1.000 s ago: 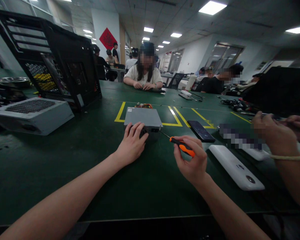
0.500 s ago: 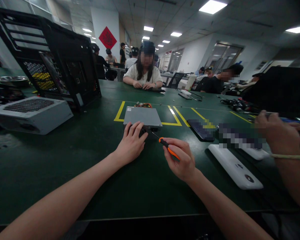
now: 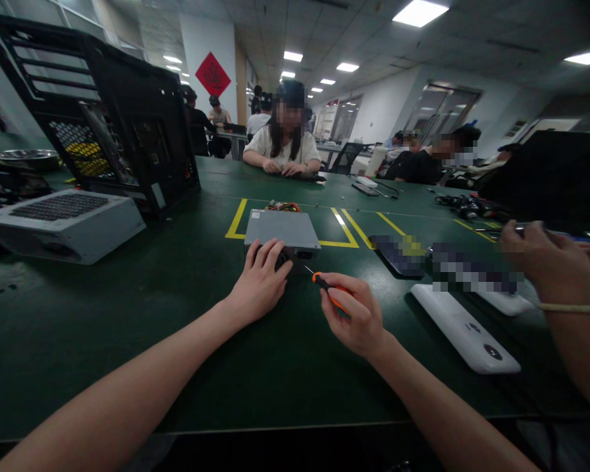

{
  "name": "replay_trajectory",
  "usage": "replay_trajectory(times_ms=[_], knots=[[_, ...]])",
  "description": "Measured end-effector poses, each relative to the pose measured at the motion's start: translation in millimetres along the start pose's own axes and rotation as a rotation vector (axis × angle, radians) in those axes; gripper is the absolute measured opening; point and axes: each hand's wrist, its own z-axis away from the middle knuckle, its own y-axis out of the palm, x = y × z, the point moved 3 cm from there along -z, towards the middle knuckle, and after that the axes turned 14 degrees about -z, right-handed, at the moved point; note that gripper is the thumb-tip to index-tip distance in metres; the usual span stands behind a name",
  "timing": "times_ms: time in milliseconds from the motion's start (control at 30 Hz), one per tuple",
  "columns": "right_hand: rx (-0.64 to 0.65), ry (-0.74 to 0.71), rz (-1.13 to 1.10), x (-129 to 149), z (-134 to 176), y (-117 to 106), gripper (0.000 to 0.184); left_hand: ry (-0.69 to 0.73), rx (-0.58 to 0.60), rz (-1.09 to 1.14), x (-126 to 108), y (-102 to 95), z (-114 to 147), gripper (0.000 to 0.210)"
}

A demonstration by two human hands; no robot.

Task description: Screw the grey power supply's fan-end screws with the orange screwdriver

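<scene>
A grey metal computer power supply (image 3: 282,226) lies on the green table, with coloured cables (image 3: 281,206) bunched behind it. Over its near top edge bend the fingers of my left hand (image 3: 260,278), the thumb against the front face; they hold it and hide part of that face. My right hand (image 3: 351,311) is closed around an orange and black screwdriver (image 3: 323,282). Its thin shaft points up and left toward the lower front of the power supply, by the socket (image 3: 303,254). The tip looks slightly apart from the metal.
At left stand an open black computer case (image 3: 170,144) and a second power supply (image 3: 78,226). To the right lie a dark phone (image 3: 398,255) and a white power bank-like device (image 3: 465,328). A co-worker's hands (image 3: 545,262) work at far right; another person (image 3: 285,141) sits opposite.
The screwdriver tip has drawn back slightly, down and right from the power supply's front. My left hand keeps its place on the power supply.
</scene>
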Motion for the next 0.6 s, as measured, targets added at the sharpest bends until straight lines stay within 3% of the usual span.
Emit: replay_trajectory(times_ms=[267, 467, 600], knots=[[-0.007, 0.005, 0.000, -1.8, -0.6, 0.9, 0.039, -0.003, 0.004, -0.006, -0.2, 0.8, 0.1, 0.033], [0.135, -0.083, -0.024, 7.4, -4.9, 2.0, 0.036, -0.003, -0.014, -0.002, -1.0, -1.1, -0.1, 0.032], [0.116, 0.034, -0.119, 10.4, -6.5, 2.7, 0.033, -0.007, -0.017, -0.002, -1.3, -1.1, -0.4, 0.032]])
